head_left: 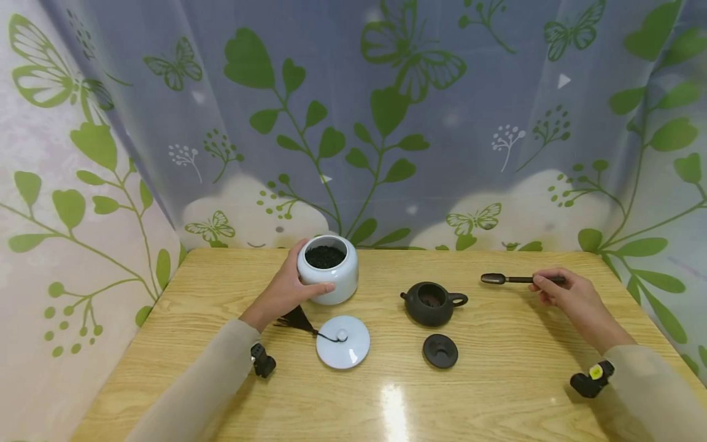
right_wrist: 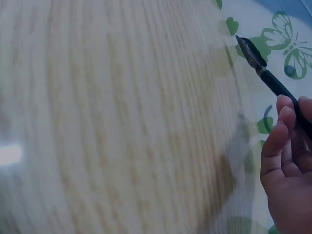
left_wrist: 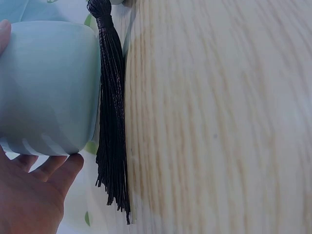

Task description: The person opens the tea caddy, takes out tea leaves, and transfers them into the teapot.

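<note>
Wears beige sleeves [head_left: 204, 374] and, at each wrist, a small black camera [head_left: 263, 361]. Has a white lid [head_left: 345, 356] just right of the left wrist, knob up, with a black tassel [head_left: 295, 319] trailing back beneath the left hand [head_left: 289, 285]. Has a dark pot lid [head_left: 440, 353] between the hands, just nearer than the dark teapot [head_left: 428, 314], presumably so as to give clear access to the pot's mouth. Touches neither; has the teapot's loop handle toward the right hand [head_left: 569, 294], spout toward the left, with some dark matter inside.

Pinches a dark scoop [head_left: 493, 279] by its handle between right thumb and fingers, bowl pointing leftward from the fingertips, likely to keep that end free. Wraps left thumb and fingers around the white jar [head_left: 337, 283], probably to steady it, mouth uncovered over dark loose leaf [head_left: 324, 256]. Cannot tell whether jar base meets wood.

Works over a glossy, pale wood-grain table [head_left: 309, 405], with a bright reflection between the forearms. Faces, beyond both hands, a blue-grey and white curtain [head_left: 469, 123] printed with green leaves and butterflies.
</note>
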A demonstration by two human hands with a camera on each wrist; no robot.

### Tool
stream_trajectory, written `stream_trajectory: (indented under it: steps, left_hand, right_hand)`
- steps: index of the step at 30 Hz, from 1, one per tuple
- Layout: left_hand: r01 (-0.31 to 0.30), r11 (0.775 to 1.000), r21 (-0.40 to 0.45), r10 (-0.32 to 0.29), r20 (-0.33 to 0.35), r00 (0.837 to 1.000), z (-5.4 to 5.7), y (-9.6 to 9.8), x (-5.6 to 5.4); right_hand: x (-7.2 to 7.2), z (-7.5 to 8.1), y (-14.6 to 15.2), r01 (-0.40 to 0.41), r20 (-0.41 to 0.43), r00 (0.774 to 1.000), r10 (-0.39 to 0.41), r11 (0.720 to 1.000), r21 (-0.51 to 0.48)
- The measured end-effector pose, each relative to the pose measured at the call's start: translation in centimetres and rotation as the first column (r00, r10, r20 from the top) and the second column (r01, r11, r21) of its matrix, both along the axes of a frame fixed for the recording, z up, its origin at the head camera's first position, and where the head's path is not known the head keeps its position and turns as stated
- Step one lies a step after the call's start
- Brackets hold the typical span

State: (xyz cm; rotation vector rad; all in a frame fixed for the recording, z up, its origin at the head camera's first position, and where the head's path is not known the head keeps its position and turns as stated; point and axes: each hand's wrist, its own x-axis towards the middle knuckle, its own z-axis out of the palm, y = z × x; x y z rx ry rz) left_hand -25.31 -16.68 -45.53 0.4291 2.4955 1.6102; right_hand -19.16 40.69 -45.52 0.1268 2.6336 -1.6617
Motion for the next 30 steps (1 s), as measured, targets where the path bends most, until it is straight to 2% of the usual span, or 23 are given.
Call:
stream_trajectory:
  steps: [9,14,18,22,25,26,30]
  left_hand:
    - [-0.005,1.000,-0.004,0.005,-0.001,1.000,0.0,0.1,0.1]
    - [-0.004,1.000,-0.007,0.004,-0.006,1.000,0.2,0.2,0.1]
    - [-0.003,1.000,-0.005,0.002,-0.006,1.000,0.2,0.2,0.1]
    - [0.000,1.000,0.006,0.000,-0.001,1.000,0.2,0.2,0.0]
    - [0.002,1.000,0.008,-0.002,0.004,1.000,0.2,0.1,-0.1]
    - [0.002,1.000,0.008,-0.002,0.005,1.000,0.2,0.1,-0.1]
    - [-0.002,1.000,0.002,0.002,0.004,1.000,0.1,0.1,0.0]
  right_hand:
    - [0.0,-0.7,0.4,-0.005,0.068,0.998,-0.001,0.996,0.094]
    - [0.3,-0.4,0.3,-0.040,0.094,0.995,0.024,0.985,0.168]
    - [0.8,-0.1,0.0,-0.085,0.075,0.995,0.063,0.939,0.332]
    - [1.3,-0.2,-0.4,-0.099,-0.003,0.993,0.117,0.856,0.508]
    - [1.6,-0.4,-0.7,-0.101,-0.040,0.988,0.151,0.812,0.575]
    - [1.7,-0.4,-0.8,-0.102,-0.045,0.986,0.158,0.804,0.585]
    - [1.9,-0.4,-1.3,-0.125,-0.024,0.985,0.171,0.805,0.580]
